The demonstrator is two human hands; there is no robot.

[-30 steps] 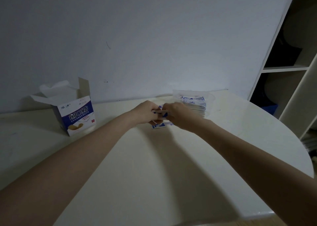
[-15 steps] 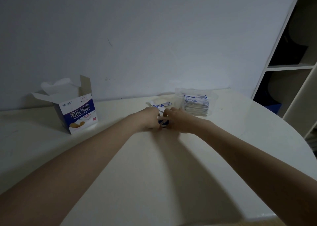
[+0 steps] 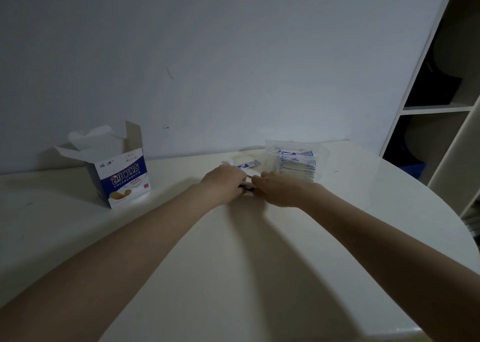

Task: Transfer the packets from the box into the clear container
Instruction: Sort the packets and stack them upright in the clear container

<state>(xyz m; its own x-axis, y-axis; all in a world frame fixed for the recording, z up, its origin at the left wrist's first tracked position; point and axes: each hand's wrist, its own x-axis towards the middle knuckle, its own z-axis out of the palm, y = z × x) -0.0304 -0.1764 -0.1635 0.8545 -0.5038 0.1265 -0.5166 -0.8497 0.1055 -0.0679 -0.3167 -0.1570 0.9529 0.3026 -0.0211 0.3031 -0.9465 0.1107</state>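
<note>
Left hand (image 3: 224, 184): I am curling it over a small bunch of packets (image 3: 246, 185) on the table (image 3: 233, 263); hold mostly hidden
Right hand (image 3: 276, 189): I am closing it on the same bunch from the other side, knuckles up
Clear container (image 3: 297, 159): just beyond my right hand, already stacked with packets
Loose packets (image 3: 248, 164): lying just past my fingertips
Box (image 3: 118, 171): well off to the left of my grip, flaps open
Advice: I am squaring the edges before lifting, keeping the bunch flat so it slides in beside the stack
</note>
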